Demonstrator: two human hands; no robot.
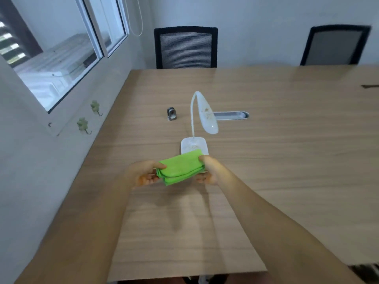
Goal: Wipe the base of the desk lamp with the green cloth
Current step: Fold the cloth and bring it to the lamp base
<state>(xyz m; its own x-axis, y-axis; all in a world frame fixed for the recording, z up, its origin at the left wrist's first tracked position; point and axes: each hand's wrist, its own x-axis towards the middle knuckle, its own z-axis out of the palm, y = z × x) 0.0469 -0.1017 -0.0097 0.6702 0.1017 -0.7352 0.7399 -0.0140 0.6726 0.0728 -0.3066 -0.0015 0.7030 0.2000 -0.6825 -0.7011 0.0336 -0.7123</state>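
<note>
A folded green cloth (181, 167) is held above the wooden table between both hands. My left hand (144, 174) grips its left end and my right hand (210, 170) pinches its right end. Just beyond the cloth stands a white desk lamp: its flat rounded base (193, 144) is partly hidden by the cloth's far edge, a thin bent neck rises from it, and the oval lamp head (207, 113) droops to the right. The cloth is apart from the base as far as I can tell.
A small metal and black object (171, 113) stands left of the lamp. A grey cable slot (230, 115) is set into the table (287, 150) behind the lamp head. Two black mesh chairs (185, 48) (335, 46) stand at the far edge. A wall with a window runs along the left.
</note>
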